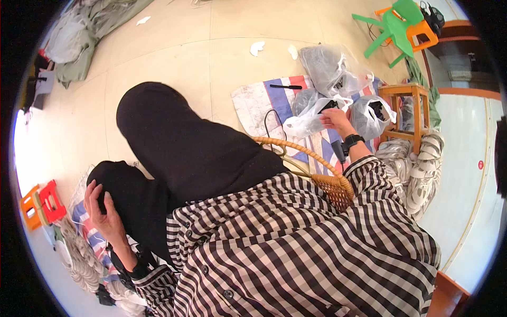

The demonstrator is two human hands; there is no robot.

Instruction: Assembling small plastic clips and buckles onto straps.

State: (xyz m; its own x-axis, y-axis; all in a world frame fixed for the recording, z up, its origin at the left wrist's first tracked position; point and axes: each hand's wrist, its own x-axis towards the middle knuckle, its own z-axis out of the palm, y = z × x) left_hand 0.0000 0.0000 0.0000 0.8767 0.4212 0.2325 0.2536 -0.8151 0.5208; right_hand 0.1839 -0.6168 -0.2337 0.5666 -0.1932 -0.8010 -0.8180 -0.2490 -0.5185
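My left hand (107,220) rests against the black-trousered knee (108,182) at the left, its fingers spread and holding nothing. Off to the right, my right hand (337,120) reaches over the mouth of a white plastic bag (303,126) that has dark pieces inside. Its fingers are bent close together at the bag's edge; what they hold, if anything, is too small to make out. A second plastic bag (368,124) with black contents stands just right of this hand. Below the wrist lies a dark handheld tool (338,150), and a wicker basket handle (317,158) arches nearby.
A striped woven sheet (253,100) lies under the bags, with a thin black stick (285,86) on it. Behind is a larger clear bag (325,66). A wooden stool (404,91) and bundled pale straps (424,174) stand right; red (51,199) and green (396,26) plastic stools lie farther off.
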